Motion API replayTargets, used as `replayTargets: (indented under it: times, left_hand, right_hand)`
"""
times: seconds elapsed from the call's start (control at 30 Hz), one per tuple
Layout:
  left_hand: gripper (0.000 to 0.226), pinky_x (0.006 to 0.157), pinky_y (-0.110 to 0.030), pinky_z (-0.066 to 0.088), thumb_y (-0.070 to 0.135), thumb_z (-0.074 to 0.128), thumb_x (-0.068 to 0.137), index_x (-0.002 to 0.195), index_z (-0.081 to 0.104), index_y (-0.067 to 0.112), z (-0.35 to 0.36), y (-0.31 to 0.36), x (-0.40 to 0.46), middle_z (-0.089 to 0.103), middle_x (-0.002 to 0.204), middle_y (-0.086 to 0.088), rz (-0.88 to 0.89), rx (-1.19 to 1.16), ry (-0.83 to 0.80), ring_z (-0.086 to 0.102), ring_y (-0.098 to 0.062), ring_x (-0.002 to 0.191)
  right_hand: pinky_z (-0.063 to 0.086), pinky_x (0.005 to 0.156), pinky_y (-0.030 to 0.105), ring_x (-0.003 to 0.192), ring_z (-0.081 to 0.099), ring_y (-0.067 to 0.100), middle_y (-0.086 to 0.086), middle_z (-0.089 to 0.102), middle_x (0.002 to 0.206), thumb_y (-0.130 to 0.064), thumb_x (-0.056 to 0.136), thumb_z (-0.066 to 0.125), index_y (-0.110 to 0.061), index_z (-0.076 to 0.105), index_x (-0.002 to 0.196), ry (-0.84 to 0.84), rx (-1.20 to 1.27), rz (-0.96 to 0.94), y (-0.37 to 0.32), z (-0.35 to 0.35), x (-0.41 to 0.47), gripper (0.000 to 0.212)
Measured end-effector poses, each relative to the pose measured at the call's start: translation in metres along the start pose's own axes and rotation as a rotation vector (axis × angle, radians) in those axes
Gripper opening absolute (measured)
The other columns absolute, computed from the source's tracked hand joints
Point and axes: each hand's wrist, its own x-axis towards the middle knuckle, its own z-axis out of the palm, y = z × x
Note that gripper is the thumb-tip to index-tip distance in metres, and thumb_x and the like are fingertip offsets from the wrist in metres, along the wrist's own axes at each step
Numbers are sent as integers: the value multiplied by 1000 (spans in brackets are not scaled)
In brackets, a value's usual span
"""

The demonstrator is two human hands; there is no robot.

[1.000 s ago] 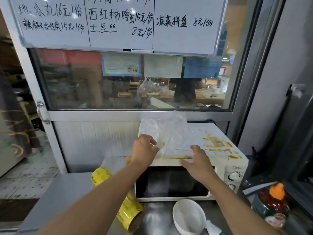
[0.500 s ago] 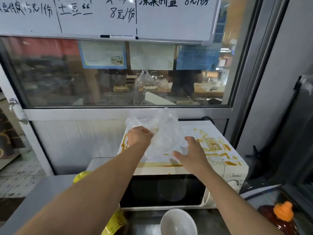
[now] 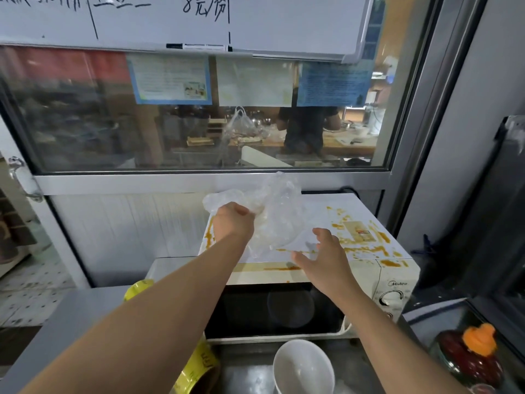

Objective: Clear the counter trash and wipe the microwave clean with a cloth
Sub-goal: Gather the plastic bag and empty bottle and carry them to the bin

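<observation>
Fingers of the left hand (image 3: pixel 234 223) grip the plastic bag (image 3: pixel 274 211) — bunching it off the sauce-smeared microwave (image 3: pixel 397 282); right hand (image 3: pixel 324 257) spread open, ready to gather.

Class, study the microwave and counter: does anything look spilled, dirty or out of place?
Yes. Orange-brown sauce stains streak the top of the white microwave, mostly on its right side, with drips at the front and left edges. The left hand grips a crumpled clear plastic bag above it.
</observation>
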Motion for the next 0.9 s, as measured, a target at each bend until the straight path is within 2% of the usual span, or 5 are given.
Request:
replayTargets:
  times: [0.13, 0.3, 0.5, 0.63, 0.9]
  left_hand:
    - [6, 51, -20, 39, 13, 60, 82, 80, 62, 18, -20, -2, -17, 61, 75, 7, 114, 5, 7, 55, -10, 67]
    - [8, 56, -21, 42, 5, 59, 83, 81, 63, 12, -51, -3, -45, 58, 70, 5, 202, -63, 1, 55, -14, 68]
    - [8, 47, -12, 37, 4, 58, 83, 82, 62, 11, -88, -15, -78, 55, 71, 7, 282, -118, -42, 50, -7, 64]
    - [7, 49, -11, 35, 5, 59, 82, 81, 63, 11, -105, -27, -102, 54, 69, 11, 313, -133, -78, 50, -5, 63]
    - [16, 47, -2, 36, 3, 61, 78, 71, 59, 18, -126, -45, -138, 56, 66, 12, 370, -169, -134, 50, -3, 59]
  right_hand:
    - [31, 86, 21, 125, 41, 13, 2, 34, 142, -33, 86, 63, -18, 30, 140, 11, -13, 16, -10, -2, -23, 65]
    - [33, 90, 23, 126, 41, 19, 3, 34, 141, -32, 84, 65, -18, 30, 140, 41, -53, 51, -25, -4, -58, 68]
    - [39, 99, 36, 123, 45, 22, 5, 34, 140, -35, 82, 67, -19, 31, 139, 89, -89, 104, -41, -6, -110, 69]
    - [39, 92, 31, 114, 50, 22, 7, 37, 138, -35, 81, 68, -16, 32, 139, 126, -136, 141, -47, -9, -142, 71]
    - [31, 83, 22, 115, 46, 22, 9, 42, 133, -32, 80, 69, -13, 37, 134, 151, -189, 143, -45, -17, -179, 66]
